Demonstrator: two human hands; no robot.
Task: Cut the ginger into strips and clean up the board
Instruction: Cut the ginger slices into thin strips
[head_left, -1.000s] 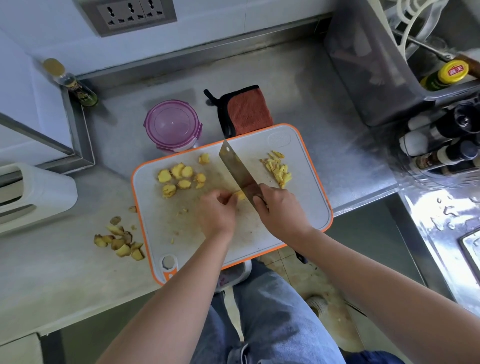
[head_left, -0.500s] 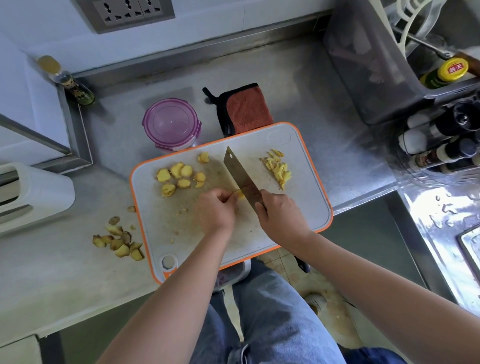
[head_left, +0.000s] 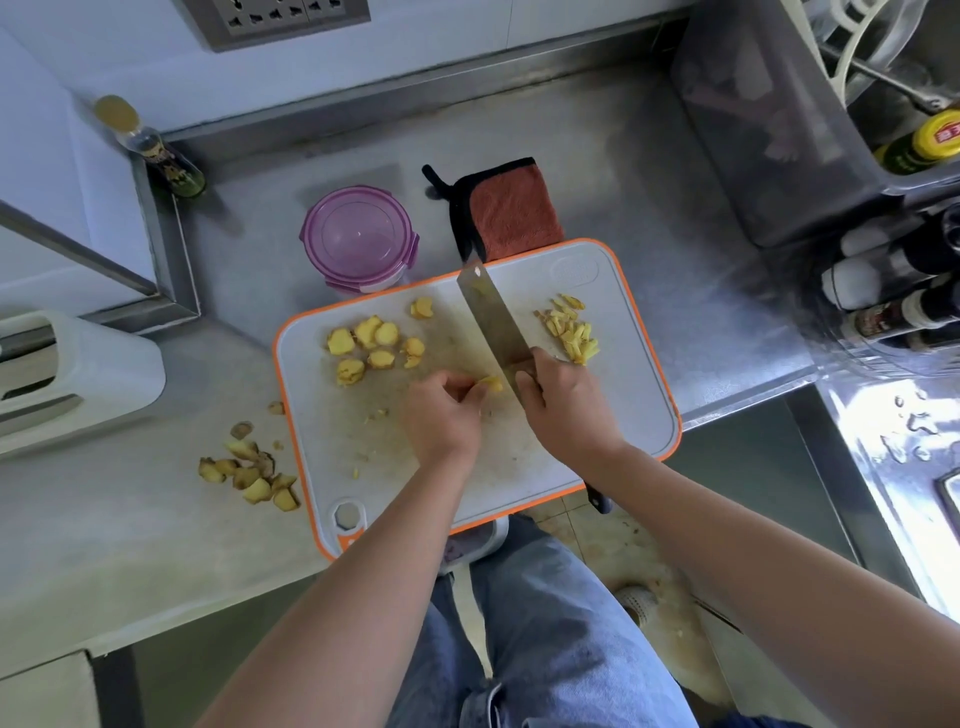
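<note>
A white cutting board (head_left: 639, 395) with an orange rim lies on the counter. Several yellow ginger slices (head_left: 371, 345) sit on its left half, and a small heap of ginger strips (head_left: 571, 332) lies on its right. My left hand (head_left: 441, 418) pinches a ginger piece (head_left: 491, 384) against the board with curled fingers. My right hand (head_left: 563, 408) grips the handle of a cleaver (head_left: 493, 317), whose blade stands right beside that piece. The handle's dark end (head_left: 597, 499) shows below my wrist.
Ginger peel scraps (head_left: 249, 467) lie on the counter left of the board. A purple-lidded container (head_left: 358, 239) and a red-brown cloth (head_left: 511, 213) sit behind it. A bottle (head_left: 156, 150) stands back left, a white appliance (head_left: 67, 374) far left, bottles and a rack on the right.
The cleaver blade has shifted slightly along the ginger piece. My left hand's fingers have moved a little back on it. The slices and strips lie as before.
</note>
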